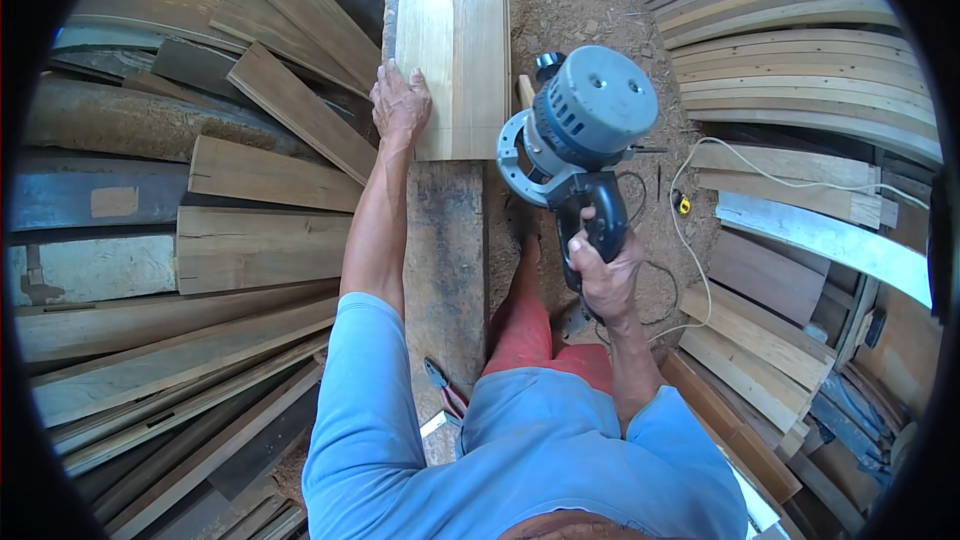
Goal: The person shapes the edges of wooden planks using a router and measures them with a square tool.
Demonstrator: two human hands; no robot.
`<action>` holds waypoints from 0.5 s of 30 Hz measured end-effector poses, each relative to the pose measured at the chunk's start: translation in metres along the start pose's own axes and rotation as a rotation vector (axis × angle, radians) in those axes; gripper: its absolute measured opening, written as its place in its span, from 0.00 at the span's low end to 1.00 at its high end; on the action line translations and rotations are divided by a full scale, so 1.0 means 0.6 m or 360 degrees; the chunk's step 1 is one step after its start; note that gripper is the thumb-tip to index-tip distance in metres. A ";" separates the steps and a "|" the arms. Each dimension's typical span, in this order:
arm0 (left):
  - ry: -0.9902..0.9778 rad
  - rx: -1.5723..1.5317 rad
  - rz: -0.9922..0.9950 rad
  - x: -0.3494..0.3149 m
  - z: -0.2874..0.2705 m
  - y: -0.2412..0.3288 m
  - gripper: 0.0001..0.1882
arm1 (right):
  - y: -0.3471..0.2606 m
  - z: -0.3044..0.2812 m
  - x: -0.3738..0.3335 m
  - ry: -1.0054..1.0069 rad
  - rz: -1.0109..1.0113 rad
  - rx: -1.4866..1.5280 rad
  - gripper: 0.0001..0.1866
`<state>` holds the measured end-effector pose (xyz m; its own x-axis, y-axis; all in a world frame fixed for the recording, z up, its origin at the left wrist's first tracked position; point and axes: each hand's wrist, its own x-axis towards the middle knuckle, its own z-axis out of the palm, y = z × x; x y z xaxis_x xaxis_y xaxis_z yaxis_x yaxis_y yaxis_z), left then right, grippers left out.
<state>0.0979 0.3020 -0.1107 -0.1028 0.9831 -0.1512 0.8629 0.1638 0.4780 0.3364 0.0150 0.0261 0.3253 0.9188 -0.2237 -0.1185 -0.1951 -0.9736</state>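
My right hand (608, 275) is wrapped round the black handle of a router (600, 105). The tool has a grey rounded motor housing and an open ring-shaped base. It is held tilted beside the right edge of a pale wooden board (480, 50), near the board's close end; whether they touch I cannot tell. On the board's left edge rests my left hand (400, 105), its bent fingers gripping that edge. A thick, worn timber beam (445, 250) runs beneath the board toward me.
Loose planks (300, 115) lie fanned out on the left. Stacked boards (790, 70) line the right side. A pale cord (705, 285) loops over the sawdust-covered floor near a small yellow-and-black item (682, 203). Pliers (444, 385) with red handles lie on the beam close to me.
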 end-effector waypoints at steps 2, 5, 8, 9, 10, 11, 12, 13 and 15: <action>-0.0012 -0.0011 0.0008 0.002 0.003 -0.008 0.36 | 0.018 0.014 -0.021 -0.0018 0.0022 -0.0070 0.18; -0.0019 -0.0027 0.0028 0.007 0.003 -0.009 0.35 | 0.035 0.047 -0.052 -0.0029 0.0054 -0.0168 0.19; 0.0301 0.0051 0.0180 0.005 0.017 -0.014 0.28 | 0.066 0.086 -0.077 -0.0007 -0.0045 -0.0244 0.18; 0.0292 0.0050 0.0164 0.007 0.023 -0.024 0.29 | 0.083 0.096 -0.082 -0.0003 -0.0104 -0.0263 0.18; 0.0274 0.0047 0.0152 0.005 0.024 -0.020 0.29 | 0.091 0.105 -0.085 -0.0036 -0.0136 -0.0295 0.19; 0.0257 0.0043 0.0140 0.004 0.023 -0.016 0.29 | 0.098 0.114 -0.084 -0.0067 -0.0178 -0.0325 0.21; 0.0228 0.0036 0.0118 0.004 0.022 -0.011 0.29 | 0.103 0.124 -0.088 -0.0070 -0.0125 -0.0340 0.22; 0.0241 0.0044 0.0105 0.003 0.023 -0.011 0.29 | 0.100 0.133 -0.090 -0.0075 -0.0072 -0.0354 0.22; 0.0269 0.0058 0.0080 0.001 0.025 -0.009 0.29 | 0.133 0.140 -0.094 -0.0107 -0.0122 -0.0323 0.23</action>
<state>0.1004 0.3004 -0.1264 -0.1381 0.9902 0.0209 0.8862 0.1141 0.4490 0.2294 -0.0237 -0.0352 0.2619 0.9531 -0.1518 0.0975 -0.1826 -0.9783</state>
